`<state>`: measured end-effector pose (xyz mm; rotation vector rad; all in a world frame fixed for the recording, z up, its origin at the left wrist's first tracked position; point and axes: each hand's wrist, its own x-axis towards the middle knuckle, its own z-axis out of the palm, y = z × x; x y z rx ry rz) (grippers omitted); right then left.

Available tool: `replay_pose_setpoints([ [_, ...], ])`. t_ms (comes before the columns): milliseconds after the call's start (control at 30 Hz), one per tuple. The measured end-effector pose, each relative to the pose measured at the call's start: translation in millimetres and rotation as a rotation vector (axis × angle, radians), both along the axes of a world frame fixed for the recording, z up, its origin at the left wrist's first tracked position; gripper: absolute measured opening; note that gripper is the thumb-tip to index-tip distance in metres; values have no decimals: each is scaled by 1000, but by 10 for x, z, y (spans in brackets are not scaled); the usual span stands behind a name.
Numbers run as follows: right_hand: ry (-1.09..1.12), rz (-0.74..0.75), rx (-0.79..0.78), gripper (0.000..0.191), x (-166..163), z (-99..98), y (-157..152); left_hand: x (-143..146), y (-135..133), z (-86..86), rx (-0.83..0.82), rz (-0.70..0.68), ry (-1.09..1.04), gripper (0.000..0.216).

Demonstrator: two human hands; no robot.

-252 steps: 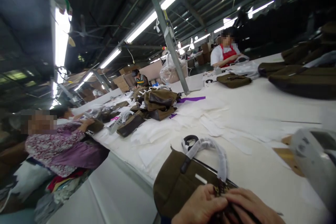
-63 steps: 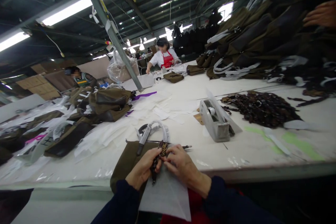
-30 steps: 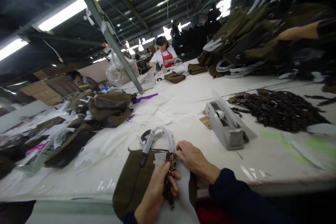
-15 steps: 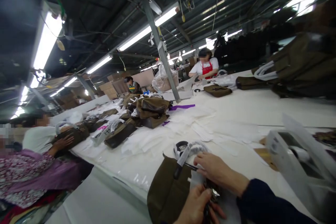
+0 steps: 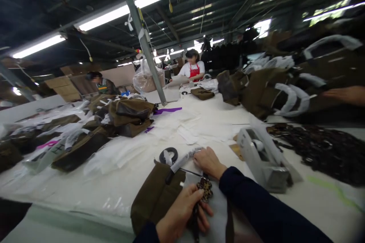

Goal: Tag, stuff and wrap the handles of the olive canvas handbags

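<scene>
An olive-brown handbag [image 5: 159, 190] lies on the white table in front of me, with white sheet material over its right part. My left hand [image 5: 185, 207] pinches a flower-shaped charm [image 5: 205, 190] with a leopard-like pattern, and a dark strap hangs below the fingers. Just above it, my right hand [image 5: 209, 162] has its fingers curled on the bag's handle [image 5: 185, 158], which is wrapped in clear plastic. Part of that handle is hidden under the hand. Behind the bag lies a black ring-shaped piece [image 5: 169, 155], partly wrapped too.
A grey tape dispenser [image 5: 261, 159] stands right of my hands, beside a heap of dark charms [image 5: 319, 152]. Brown bags are piled at left [image 5: 128, 115] and right [image 5: 262, 87]. Another person's hand [image 5: 346, 95] reaches in at far right. A co-worker [image 5: 194, 70] sits across the table.
The view has swung right, bringing the charm heap into sight. The flower charm now faces up in my left hand. My right hand has shifted up along the handle.
</scene>
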<state>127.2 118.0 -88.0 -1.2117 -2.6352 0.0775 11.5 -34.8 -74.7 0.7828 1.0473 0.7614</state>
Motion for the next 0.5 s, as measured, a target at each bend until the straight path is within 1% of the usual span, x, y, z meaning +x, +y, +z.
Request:
replay_pose_setpoints([
  [167,5,-193,14,27,201,47,4,60,156,-66,38,-139,66,41],
  [267,19,-334,21,27,376,61,29,118,305,-61,62,-210,114,46],
  [400,25,-478,2,25,567,45,13,124,573,77,34,-398,180,54],
  [500,34,-511,-24,24,644,43,-61,28,723,217,1,-535,299,58],
])
